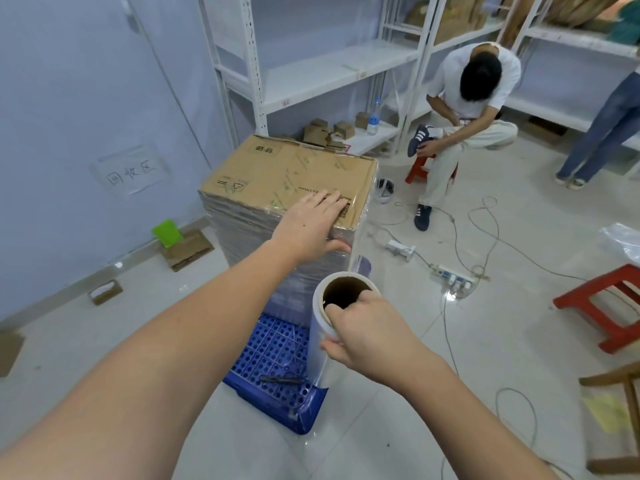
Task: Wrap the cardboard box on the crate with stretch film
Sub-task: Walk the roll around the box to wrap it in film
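Scene: storeroom floor, person wrapping a box (291, 174) that stands on a blue crate (277, 362); sides of box already banded w/ film, top still bare cardboard.
Left hand (311, 226): flat on the near top edge of the box, fingers straight, thumb down over the wrapped side; steadying, holding nothing.
Right hand (360, 327): grips the film roll (332, 327), fingers hooked into the cardboard core, thumb round the outside; roll upright, just beside the crate's near corner.
Film: a clear sheet runs from roll up to the box's right corner, looks taut.
Crate: a dark pen-like tool (282, 379) lies on its bare part, near the roll.
Bkgd: seated person (474, 109) on a red stool, shelves (329, 71), power strips and cables (453, 275) on the floor to the right.
Risk: pull too hard and the film could tear or drag the box off-centre on the crate; if the left hand lifts, box may twist. Circling right, feet or film could snag the cables. Slack film = loose, wrinkled layer.
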### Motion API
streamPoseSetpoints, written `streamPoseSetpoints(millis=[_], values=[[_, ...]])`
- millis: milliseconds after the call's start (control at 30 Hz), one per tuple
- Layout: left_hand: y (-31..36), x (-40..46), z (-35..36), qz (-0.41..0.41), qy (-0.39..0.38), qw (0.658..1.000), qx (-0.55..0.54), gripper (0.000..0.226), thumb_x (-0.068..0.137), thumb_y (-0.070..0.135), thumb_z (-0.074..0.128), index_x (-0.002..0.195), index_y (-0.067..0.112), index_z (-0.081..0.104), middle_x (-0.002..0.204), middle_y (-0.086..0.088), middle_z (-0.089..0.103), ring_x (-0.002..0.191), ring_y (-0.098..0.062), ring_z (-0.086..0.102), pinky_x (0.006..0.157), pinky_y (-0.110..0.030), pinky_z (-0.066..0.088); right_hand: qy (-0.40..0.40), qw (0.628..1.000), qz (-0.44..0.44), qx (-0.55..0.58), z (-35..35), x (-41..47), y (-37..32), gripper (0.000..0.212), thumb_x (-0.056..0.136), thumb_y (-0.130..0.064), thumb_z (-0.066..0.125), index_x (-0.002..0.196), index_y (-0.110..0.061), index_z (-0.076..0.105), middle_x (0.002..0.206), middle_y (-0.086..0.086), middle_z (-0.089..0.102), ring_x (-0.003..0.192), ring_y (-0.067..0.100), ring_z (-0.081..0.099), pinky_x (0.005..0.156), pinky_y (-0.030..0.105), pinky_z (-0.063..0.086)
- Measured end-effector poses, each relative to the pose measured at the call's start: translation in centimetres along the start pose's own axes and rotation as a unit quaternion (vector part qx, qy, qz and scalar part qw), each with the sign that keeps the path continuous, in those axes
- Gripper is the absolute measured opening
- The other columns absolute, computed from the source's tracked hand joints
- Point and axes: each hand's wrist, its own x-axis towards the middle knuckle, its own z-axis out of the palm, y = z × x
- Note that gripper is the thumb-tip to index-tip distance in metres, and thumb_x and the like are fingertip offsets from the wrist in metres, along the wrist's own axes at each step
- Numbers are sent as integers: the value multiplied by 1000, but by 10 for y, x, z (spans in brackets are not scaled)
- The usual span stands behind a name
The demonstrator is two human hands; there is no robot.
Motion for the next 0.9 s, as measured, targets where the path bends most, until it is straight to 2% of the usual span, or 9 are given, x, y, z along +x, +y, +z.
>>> streamPoseSetpoints(millis=[100,233,300,500,600,667,733,800,900], values=[[0,0,-1,-6,-3,1000,-8,108,82,82,54,163,19,19,171,-3,19,157,-24,17,129,-41,12,6,995,94,34,-2,-1,-12,27,97,-38,45,107,-13,47,81,3,62,66,24,47,73,34,35],[-1,-2,-2,-2,-3,1000,-21,108,81,80,57,163,20,21,170,-4,21,157,-24,19,128,-42,12,1,983,183,1,-2,13,-18,48,94,-66,39,87,-19,44,64,-3,47,57,19,46,56,33,34],[-2,-2,-1,-2,-1,1000,-30,109,79,80,60,162,19,23,170,-4,22,156,-25,19,128,-42,13,-8,979,203,-7,-1,19,-17,53,93,-70,36,84,-19,41,61,-4,42,56,18,44,53,32,35],[-22,0,-6,81,-41,996,-27,111,84,74,61,165,17,11,172,-7,8,158,-29,7,128,-44,7,-24,970,241,17,-4,24,-29,40,97,-56,44,90,-18,36,67,-3,44,61,22,44,61,34,32],[-60,-1,-11,177,-61,982,-21,105,89,60,68,166,23,6,173,-3,2,159,-23,4,126,-38,1,-12,952,305,7,-3,27,-42,26,97,-42,45,89,-19,36,66,-4,45,59,20,43,54,32,22],[-92,-1,-12,209,-56,976,7,106,88,65,67,165,27,5,173,-1,3,159,-22,6,127,-42,5,-12,934,357,-9,-2,34,-50,23,95,-40,45,92,-19,36,60,-6,43,54,17,37,50,31,16],[-125,2,-10,209,-47,976,28,110,84,76,61,165,28,5,173,-1,4,159,-23,8,129,-44,7,-17,909,416,-23,1,45,-57,40,93,-58,42,93,-19,40,60,-6,46,55,18,41,51,31,23],[-153,3,-5,204,-45,977,38,111,80,86,50,165,29,5,173,-2,4,159,-23,8,129,-46,8,-16,886,461,-39,4,54,-61,60,86,-79,34,83,-20,43,60,-6,50,55,16,46,50,31,30],[-169,1,2,217,-42,975,35,104,84,89,31,164,31,0,173,-4,3,159,-26,6,128,-47,10,17,860,506,-56,11,64,-63,69,79,-89,26,70,-23,42,56,-5,51,54,16,49,50,30,33]])
